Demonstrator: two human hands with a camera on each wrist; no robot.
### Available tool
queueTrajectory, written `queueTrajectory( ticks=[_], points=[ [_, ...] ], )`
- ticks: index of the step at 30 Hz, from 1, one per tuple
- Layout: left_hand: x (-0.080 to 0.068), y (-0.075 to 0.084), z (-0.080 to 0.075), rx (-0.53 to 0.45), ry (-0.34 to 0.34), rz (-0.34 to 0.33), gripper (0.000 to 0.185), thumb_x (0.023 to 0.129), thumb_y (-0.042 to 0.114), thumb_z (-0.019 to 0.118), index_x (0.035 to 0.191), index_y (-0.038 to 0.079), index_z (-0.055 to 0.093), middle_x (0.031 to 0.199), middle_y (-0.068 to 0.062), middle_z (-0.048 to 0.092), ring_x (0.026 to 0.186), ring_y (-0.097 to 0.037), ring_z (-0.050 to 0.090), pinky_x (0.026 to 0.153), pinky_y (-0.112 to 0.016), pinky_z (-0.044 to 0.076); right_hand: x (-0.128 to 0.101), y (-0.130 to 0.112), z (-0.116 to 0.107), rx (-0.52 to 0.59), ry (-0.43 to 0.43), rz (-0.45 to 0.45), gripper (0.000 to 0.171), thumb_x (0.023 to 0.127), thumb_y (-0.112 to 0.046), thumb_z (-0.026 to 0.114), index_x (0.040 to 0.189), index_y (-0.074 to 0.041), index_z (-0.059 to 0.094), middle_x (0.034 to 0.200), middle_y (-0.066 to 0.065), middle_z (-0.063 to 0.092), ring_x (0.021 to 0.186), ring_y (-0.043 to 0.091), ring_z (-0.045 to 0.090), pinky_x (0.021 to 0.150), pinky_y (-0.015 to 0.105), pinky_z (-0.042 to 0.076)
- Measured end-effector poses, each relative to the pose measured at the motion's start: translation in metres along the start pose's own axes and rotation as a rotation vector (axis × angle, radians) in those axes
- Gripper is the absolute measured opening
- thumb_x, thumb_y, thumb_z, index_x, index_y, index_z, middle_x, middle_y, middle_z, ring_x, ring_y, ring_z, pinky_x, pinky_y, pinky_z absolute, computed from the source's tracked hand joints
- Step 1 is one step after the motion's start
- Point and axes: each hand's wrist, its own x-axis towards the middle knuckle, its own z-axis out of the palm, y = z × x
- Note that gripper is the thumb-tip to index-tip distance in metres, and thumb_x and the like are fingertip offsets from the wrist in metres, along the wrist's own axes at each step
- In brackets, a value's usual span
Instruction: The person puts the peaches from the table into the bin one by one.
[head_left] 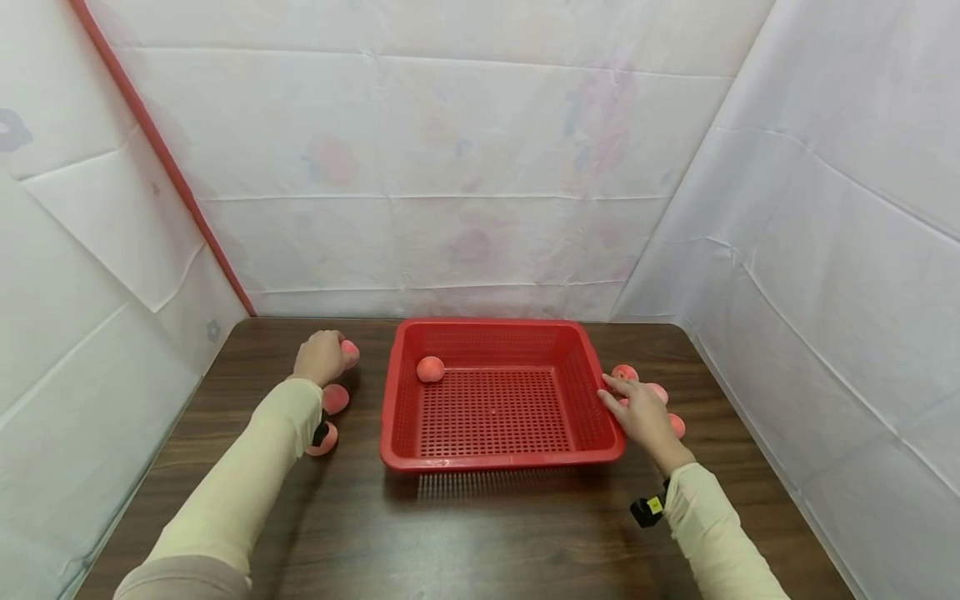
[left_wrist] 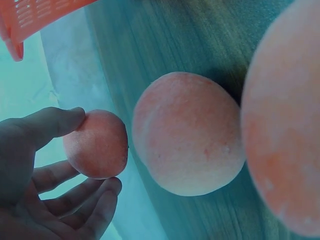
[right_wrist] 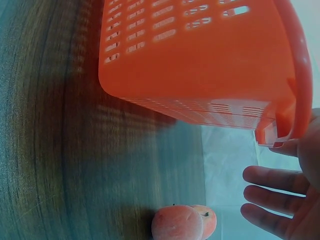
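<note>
A red mesh basket (head_left: 390, 417) stands mid-table with one peach (head_left: 431, 368) in its far left corner. My left hand (head_left: 330, 355) is left of the basket and grips a peach (head_left: 350, 352); the left wrist view shows that peach (left_wrist: 96, 145) held between thumb and curled fingers (left_wrist: 102, 200). Two more peaches (head_left: 335, 398) (head_left: 324, 439) lie beside my left forearm. My right hand (head_left: 611, 388) rests at the basket's right rim with fingers (right_wrist: 272, 180) straight, holding nothing. Three peaches (head_left: 624, 372) (head_left: 657, 392) (head_left: 677, 425) lie around that hand.
The dark wooden table (head_left: 480, 533) is enclosed by white sheeting on the left, back and right. A small black and yellow device (head_left: 647, 509) sits at my right wrist. In the right wrist view, two peaches (right_wrist: 177, 223) lie on the table past the basket wall (right_wrist: 200, 65).
</note>
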Motion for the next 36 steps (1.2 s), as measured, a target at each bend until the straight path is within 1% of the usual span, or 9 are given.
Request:
queueTrajectory(
  ticks=[4, 11, 13, 16, 24, 27, 30, 34, 36],
  points=[
    [0.0, 0.001, -0.002, -0.001, 0.014, 0.007, 0.049, 0.084, 0.018, 0.058, 0.122, -0.014, 0.058, 0.117, -0.036, 0.06, 0.108, -0.051, 0.058, 0.091, -0.058, 0.048, -0.001, -0.001, 0.0, 0.006, 0.006, 0.001, 0.048, 0.094, -0.029, 0.063, 0.134, -0.002, 0.058, 0.107, 0.022, 0.071, 0.069, 0.016, 0.062, 0.061, 0.027, 0.043],
    [-0.001, 0.007, -0.008, -0.007, -0.016, -0.023, 0.05, 0.087, 0.019, 0.059, 0.127, -0.011, 0.056, 0.122, -0.034, 0.059, 0.108, -0.05, 0.058, 0.091, -0.058, 0.048, 0.0, -0.002, -0.002, 0.034, -0.018, 0.03, 0.049, 0.094, -0.029, 0.063, 0.135, -0.002, 0.057, 0.095, 0.019, 0.073, 0.066, 0.015, 0.065, 0.054, 0.025, 0.044],
    [-0.001, 0.009, -0.01, -0.01, -0.023, -0.033, 0.049, 0.088, 0.02, 0.058, 0.127, -0.01, 0.056, 0.122, -0.033, 0.059, 0.108, -0.05, 0.058, 0.09, -0.058, 0.049, 0.0, -0.002, -0.002, 0.044, -0.025, 0.04, 0.049, 0.095, -0.029, 0.063, 0.136, -0.002, 0.057, 0.094, 0.018, 0.073, 0.067, 0.015, 0.065, 0.055, 0.025, 0.044],
    [-0.001, 0.011, -0.013, -0.02, -0.03, -0.042, 0.049, 0.09, 0.022, 0.058, 0.127, -0.009, 0.056, 0.123, -0.032, 0.059, 0.107, -0.049, 0.059, 0.089, -0.057, 0.049, 0.0, -0.002, -0.003, 0.064, -0.042, 0.06, 0.051, 0.095, -0.03, 0.063, 0.137, -0.003, 0.055, 0.087, 0.016, 0.072, 0.062, 0.012, 0.063, 0.054, 0.025, 0.045],
    [0.0, 0.017, -0.019, -0.046, -0.027, -0.04, 0.052, 0.088, 0.027, 0.064, 0.125, -0.008, 0.058, 0.119, -0.029, 0.063, 0.104, -0.046, 0.061, 0.09, -0.056, 0.049, 0.0, 0.003, -0.001, 0.071, -0.047, 0.074, 0.052, 0.095, -0.033, 0.062, 0.138, -0.006, 0.055, 0.066, 0.003, 0.067, 0.054, 0.009, 0.06, 0.054, 0.025, 0.045],
    [0.0, 0.017, -0.019, -0.051, -0.019, -0.037, 0.051, 0.088, 0.027, 0.064, 0.124, -0.008, 0.058, 0.117, -0.029, 0.064, 0.103, -0.045, 0.061, 0.09, -0.055, 0.048, 0.001, 0.004, -0.001, 0.073, -0.048, 0.071, 0.051, 0.095, -0.034, 0.062, 0.138, -0.006, 0.056, 0.068, 0.005, 0.068, 0.058, 0.01, 0.061, 0.055, 0.026, 0.044],
    [0.0, 0.018, -0.02, -0.065, -0.003, -0.033, 0.05, 0.087, 0.027, 0.064, 0.122, -0.007, 0.058, 0.115, -0.028, 0.064, 0.103, -0.046, 0.061, 0.089, -0.055, 0.048, 0.001, 0.004, -0.001, 0.077, -0.044, 0.062, 0.051, 0.095, -0.033, 0.062, 0.137, -0.004, 0.056, 0.084, 0.012, 0.073, 0.062, 0.011, 0.062, 0.055, 0.025, 0.044],
    [-0.001, 0.019, -0.023, -0.088, 0.015, -0.034, 0.05, 0.087, 0.029, 0.064, 0.121, -0.007, 0.058, 0.113, -0.028, 0.064, 0.103, -0.047, 0.061, 0.09, -0.056, 0.047, 0.002, 0.004, -0.002, 0.093, -0.047, 0.062, 0.051, 0.095, -0.032, 0.063, 0.137, -0.004, 0.056, 0.103, 0.017, 0.072, 0.063, 0.011, 0.061, 0.056, 0.026, 0.044],
    [-0.001, 0.02, -0.024, -0.093, 0.021, -0.033, 0.049, 0.086, 0.029, 0.065, 0.12, -0.006, 0.058, 0.111, -0.027, 0.065, 0.101, -0.046, 0.061, 0.089, -0.055, 0.047, 0.002, 0.003, -0.002, 0.097, -0.053, 0.066, 0.051, 0.095, -0.032, 0.063, 0.137, -0.004, 0.056, 0.103, 0.017, 0.072, 0.063, 0.011, 0.06, 0.056, 0.026, 0.044]
  ],
)
